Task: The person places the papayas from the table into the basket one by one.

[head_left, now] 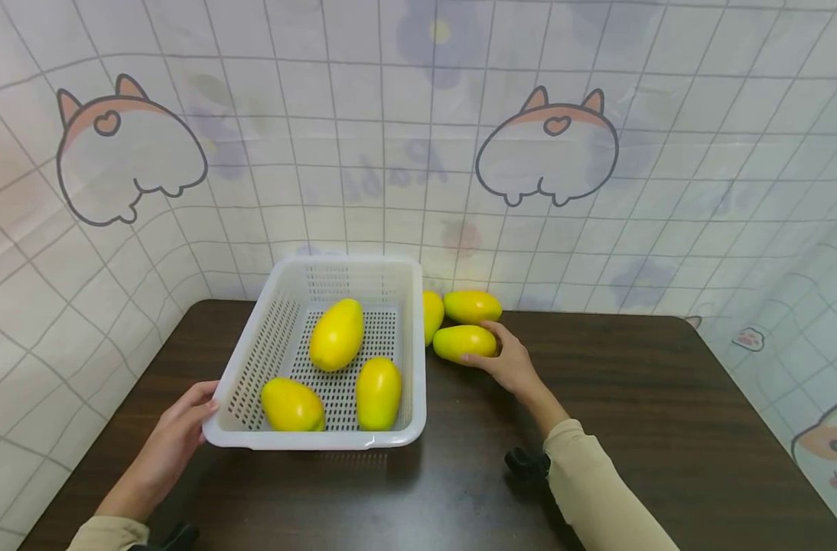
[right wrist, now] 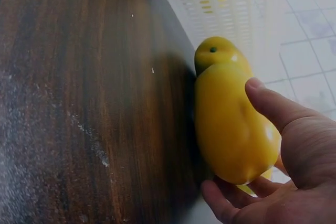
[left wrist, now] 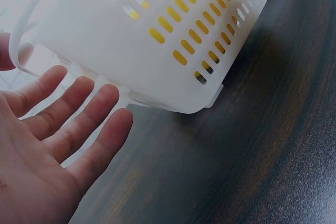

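Note:
A white perforated plastic basket (head_left: 315,440) stands on the left of the dark table. Inside it lie three yellow mangoes, one toward the back (head_left: 337,335), one at front left (head_left: 292,405) and one at front right (head_left: 379,394). My left hand (head_left: 174,432) holds the basket's left rim near the front corner, thumb over the rim and fingers (left wrist: 100,111) along the outer wall. To the right of the basket, my right hand (head_left: 511,363) grips a mango (head_left: 463,344) by its right end, thumb on one side and fingers on the other.
Behind the held mango lies another mango (head_left: 472,306); one more (head_left: 432,315) sits against the basket's right wall, partly hidden by it. A white grid-patterned cloth (head_left: 391,153) hangs behind the wood-grain table (head_left: 632,398) and along its sides.

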Motion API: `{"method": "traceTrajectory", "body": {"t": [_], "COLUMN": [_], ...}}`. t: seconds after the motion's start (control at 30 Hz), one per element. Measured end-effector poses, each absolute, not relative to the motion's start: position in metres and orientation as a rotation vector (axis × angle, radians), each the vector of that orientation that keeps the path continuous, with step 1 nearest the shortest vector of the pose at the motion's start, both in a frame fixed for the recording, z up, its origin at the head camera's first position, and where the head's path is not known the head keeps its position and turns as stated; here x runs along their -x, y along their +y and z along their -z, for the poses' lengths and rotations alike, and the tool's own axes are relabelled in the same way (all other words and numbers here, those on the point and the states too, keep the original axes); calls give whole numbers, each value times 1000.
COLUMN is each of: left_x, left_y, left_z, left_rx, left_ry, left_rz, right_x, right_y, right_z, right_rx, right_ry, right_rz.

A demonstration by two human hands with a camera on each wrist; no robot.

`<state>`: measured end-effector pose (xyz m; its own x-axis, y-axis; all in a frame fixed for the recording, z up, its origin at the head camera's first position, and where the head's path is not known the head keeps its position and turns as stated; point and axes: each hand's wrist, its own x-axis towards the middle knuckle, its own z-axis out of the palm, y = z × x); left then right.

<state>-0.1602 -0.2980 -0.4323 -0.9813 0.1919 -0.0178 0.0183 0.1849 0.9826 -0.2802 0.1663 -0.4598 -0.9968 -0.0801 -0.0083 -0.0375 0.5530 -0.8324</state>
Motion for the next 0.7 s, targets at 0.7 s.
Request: {"method": "traceTrajectory", "body": {"t": [0.7], "left_x": [160], "left_y": [-297], "left_z": [435], "left_rx": [-243], "left_ry": [2291], "left_rz": [-1964], "right_x": [278], "right_y": [166], "right_z": [462], "right_rx": [64], "right_ry": [2740], "right_rz": [1435]}}
